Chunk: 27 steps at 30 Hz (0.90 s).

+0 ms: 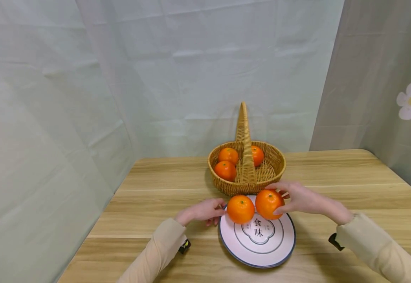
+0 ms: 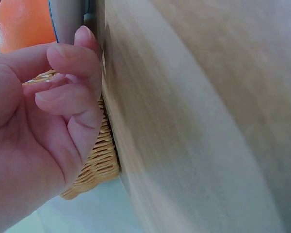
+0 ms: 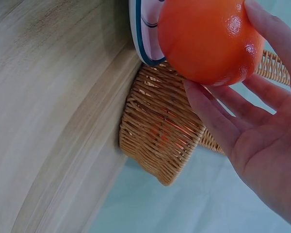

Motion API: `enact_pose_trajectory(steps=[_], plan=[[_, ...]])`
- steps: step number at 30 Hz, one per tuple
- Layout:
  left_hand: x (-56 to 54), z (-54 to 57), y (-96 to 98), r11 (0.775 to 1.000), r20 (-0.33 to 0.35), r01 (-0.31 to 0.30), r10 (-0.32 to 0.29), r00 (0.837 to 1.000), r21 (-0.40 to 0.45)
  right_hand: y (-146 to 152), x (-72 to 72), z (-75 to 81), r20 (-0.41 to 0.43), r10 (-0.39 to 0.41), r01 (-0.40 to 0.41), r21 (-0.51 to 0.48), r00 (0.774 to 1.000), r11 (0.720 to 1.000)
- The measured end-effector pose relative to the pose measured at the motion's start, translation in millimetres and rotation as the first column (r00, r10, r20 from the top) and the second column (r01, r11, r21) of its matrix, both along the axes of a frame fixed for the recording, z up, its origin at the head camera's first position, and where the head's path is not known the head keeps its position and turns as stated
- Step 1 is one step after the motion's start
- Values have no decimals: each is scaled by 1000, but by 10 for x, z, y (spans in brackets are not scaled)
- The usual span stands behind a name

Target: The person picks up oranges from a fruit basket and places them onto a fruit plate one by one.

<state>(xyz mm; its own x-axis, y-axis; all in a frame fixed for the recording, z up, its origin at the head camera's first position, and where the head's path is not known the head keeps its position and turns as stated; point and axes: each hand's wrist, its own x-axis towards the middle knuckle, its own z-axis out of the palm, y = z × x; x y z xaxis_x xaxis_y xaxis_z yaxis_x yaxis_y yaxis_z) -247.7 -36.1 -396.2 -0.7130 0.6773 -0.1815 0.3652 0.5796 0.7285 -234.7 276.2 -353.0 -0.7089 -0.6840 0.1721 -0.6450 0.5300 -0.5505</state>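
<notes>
My right hand [image 1: 299, 198] holds an orange [image 1: 270, 204] over the plate's far right part, its thumb and fingers round the fruit. In the right wrist view, that orange [image 3: 211, 41] sits between the thumb and fingers. A second orange [image 1: 240, 209] is at the plate's far left part. Beside it, at the left rim, is my left hand [image 1: 203, 211], its fingers loosely curled. The left wrist view shows this hand [image 2: 48, 107] with nothing visible in the palm; the fingertips are close to the rim. The white plate [image 1: 262, 251] has a blue edge and dark printed characters.
Just behind the plate stands a wicker basket [image 1: 274, 157] with a tall handle [image 1: 243, 125]. Inside are three oranges, two left of the handle and one [image 1: 257, 155] partly hidden by it. All stand on a wooden table [image 1: 163, 181], with pale cloth [image 1: 205, 78] hanging behind.
</notes>
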Motion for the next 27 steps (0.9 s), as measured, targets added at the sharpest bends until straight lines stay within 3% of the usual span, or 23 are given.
enact_pose_trajectory(steps=[27], plan=[[-18,-21,3,1000,9,8,-8,1000,10,-33,27,-41,6,-24,24,41,1000,999]])
